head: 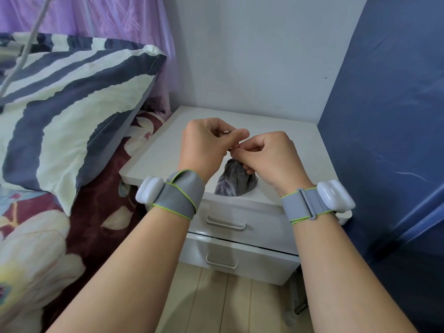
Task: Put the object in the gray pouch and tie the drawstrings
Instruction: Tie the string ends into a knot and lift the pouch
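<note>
Both hands are working close together above the desk (168,150), fingertips meeting just over the gathered neck of the gray pouch (236,181). The left hand (206,145) is curling nearly closed, its thumb pressing against the bent index finger and pinching something very thin; a small pale tip is showing by its fingers, which I am taking to be a drawstring end, though the cord itself is too fine to trace. The right hand (269,157) is also curling tight, thumb and forefinger pinching at the same spot, with its lower fingers tucking down against the top of the pouch. The pouch is sitting directly below and slightly toward the person from the meeting point of the fingertips, between the two wrists, nearer the right hand, which is touching it, while the left hand is hovering just above and beside it. The pouch is standing bunched, its long axis running upward toward the fingers, mouth cinched. The object is not showing anywhere, so it is probably already inside. Judging from this, the knot is being formed, and the coming pull would need the hands drawing apart sideways, left and right away from the neck, while the pouch body is staying down on the desk.
</note>
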Demonstrator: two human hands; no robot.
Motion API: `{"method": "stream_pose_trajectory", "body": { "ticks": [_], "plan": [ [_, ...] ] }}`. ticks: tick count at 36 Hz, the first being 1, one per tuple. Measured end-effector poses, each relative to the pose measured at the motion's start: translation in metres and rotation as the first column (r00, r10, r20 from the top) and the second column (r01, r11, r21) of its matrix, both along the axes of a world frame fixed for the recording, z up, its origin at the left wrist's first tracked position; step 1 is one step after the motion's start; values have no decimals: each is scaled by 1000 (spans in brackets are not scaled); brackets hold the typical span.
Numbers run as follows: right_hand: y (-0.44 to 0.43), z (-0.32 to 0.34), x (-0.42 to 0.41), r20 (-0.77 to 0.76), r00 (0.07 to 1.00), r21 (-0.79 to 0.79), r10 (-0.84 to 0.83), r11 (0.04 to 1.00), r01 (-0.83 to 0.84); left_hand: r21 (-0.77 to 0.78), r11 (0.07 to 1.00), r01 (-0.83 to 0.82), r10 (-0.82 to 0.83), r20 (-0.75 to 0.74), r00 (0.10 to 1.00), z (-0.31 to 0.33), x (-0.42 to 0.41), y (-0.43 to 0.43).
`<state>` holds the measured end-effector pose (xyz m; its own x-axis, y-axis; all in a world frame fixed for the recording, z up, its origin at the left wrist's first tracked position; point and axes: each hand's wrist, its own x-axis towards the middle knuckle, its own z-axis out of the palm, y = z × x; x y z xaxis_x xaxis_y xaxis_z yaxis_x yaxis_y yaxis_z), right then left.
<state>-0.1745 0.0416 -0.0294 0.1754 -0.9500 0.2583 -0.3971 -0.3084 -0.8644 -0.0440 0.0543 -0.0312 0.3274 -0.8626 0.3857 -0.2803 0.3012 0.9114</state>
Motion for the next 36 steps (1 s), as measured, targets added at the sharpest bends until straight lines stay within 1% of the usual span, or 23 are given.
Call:
{"method": "stream_pose_trajectory", "body": {
  "ticks": [4,8,11,14,15,17,19,23,28,33,36],
  "plan": [
    [1,1,1,-7,1000,5,3,1000,-3,-10,1000,4,-4,-9,1000,-2,0,-1],
    [-1,-1,0,7,1000,5,-28,1000,28,7,1000,14,-14,-19,1000,-2,-1,-3],
    [-3,-4,-1,57,996,12,-69,998,69,78,996,48,-47,-17,999,-2,0,-4],
    [-5,-7,-2,150,985,69,-88,995,78,169,973,158,-148,-70,986,-3,3,-1],
    [-5,-8,-3,178,980,88,-89,993,74,191,964,187,-179,-58,982,-3,4,1],
    [-5,-8,-4,221,971,113,-88,992,64,212,958,194,-206,36,978,-5,5,3],
    [-4,-8,-4,249,964,126,-89,990,59,200,965,168,-193,116,974,-8,7,2],
    [-4,-8,-5,303,948,167,-92,985,42,178,974,140,-173,187,967,-11,12,0],
    [-4,-9,-6,356,929,213,-99,977,22,173,981,87,-125,223,967,-13,16,-2],
    [-4,-8,-6,487,863,340,-135,939,-45,207,976,66,-124,282,951,-14,18,-1],
    [-5,-9,-6,531,833,371,-154,926,-65,205,977,65,-121,273,954,-13,16,0]
  ]
}}
